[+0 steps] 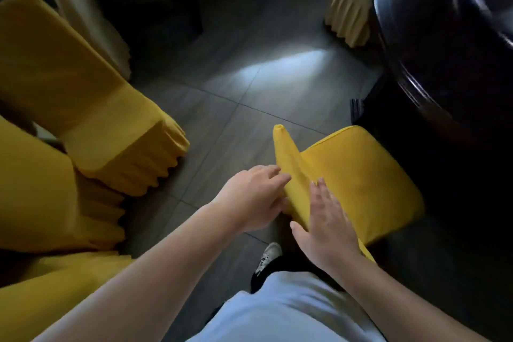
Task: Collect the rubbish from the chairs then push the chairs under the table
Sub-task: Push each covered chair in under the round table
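you're looking at a dim room; most of the frame sits in shadow. the one bright spot is a pale patch of glare on the tiled floor, as if light falls in from the far side. the dark round surface at upper right shows only thin highlights along its rim. the yellow chair and both forearms are softly lit. motion blur smears the whole picture, worst at the upper right, and the wide lens bends the edges.
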